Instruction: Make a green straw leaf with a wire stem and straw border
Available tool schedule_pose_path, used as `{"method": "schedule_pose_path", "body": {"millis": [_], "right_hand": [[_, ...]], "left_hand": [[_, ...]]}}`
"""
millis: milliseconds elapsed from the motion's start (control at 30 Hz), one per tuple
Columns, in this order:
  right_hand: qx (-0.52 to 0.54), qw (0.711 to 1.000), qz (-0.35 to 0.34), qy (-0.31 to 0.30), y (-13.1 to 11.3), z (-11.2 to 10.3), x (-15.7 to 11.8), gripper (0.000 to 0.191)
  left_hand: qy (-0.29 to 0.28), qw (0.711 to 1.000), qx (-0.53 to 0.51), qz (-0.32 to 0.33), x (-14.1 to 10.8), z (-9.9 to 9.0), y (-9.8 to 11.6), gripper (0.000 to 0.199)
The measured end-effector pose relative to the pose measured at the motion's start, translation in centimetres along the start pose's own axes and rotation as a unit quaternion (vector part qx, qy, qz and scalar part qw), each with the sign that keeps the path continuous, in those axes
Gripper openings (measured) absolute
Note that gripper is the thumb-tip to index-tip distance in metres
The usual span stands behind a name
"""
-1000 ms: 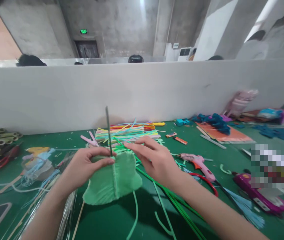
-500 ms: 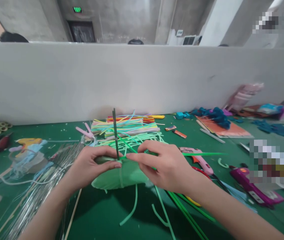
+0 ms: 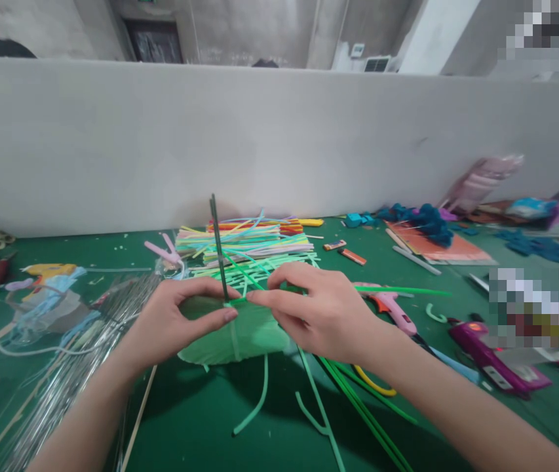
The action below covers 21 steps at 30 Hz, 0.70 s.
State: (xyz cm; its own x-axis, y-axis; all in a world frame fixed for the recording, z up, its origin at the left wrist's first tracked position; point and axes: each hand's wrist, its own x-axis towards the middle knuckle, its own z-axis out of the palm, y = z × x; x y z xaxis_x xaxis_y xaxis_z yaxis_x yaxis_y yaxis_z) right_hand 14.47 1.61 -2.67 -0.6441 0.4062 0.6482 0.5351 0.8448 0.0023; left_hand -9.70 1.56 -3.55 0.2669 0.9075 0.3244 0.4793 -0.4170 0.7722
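Note:
A pale green rounded piece (image 3: 244, 337) lies beneath my hands, with dark thin rods (image 3: 217, 246) rising upright from its left part. My left hand (image 3: 188, 318) has thumb and forefinger at the base of the rods, gripping them there. From the right, my right hand (image 3: 313, 308) pinches a bright green strip (image 3: 402, 289), which runs from the rods through its fingers and out to the right. Light green strips (image 3: 262, 400) hang down below the rounded piece.
Behind the hands lies a pile of coloured strips (image 3: 259, 239). Thin metal rods (image 3: 87, 347) and a yellow glue gun (image 3: 53, 270) are on the left. To the right are a pink glue gun (image 3: 394, 313), a purple glue gun (image 3: 498, 367) and an orange sheet (image 3: 441, 246).
The whole view has shifted slightly. My left thumb and forefinger are a little further apart, and the rods lean somewhat more to the left. My right hand keeps its pinch on the strip.

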Motion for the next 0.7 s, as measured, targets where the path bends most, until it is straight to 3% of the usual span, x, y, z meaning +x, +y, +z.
{"method": "schedule_pose_path", "body": {"millis": [367,700], "right_hand": [[0.013,0.999,0.010,-0.030,0.5,0.2,0.6,0.027],[0.183,0.979,0.090,-0.002,2.2,1.3,1.2,0.013]], "left_hand": [[0.061,0.998,0.028,-0.019,0.0,0.8,0.7,0.019],[0.045,0.996,0.053,-0.060,0.5,0.3,0.7,0.022]]}}
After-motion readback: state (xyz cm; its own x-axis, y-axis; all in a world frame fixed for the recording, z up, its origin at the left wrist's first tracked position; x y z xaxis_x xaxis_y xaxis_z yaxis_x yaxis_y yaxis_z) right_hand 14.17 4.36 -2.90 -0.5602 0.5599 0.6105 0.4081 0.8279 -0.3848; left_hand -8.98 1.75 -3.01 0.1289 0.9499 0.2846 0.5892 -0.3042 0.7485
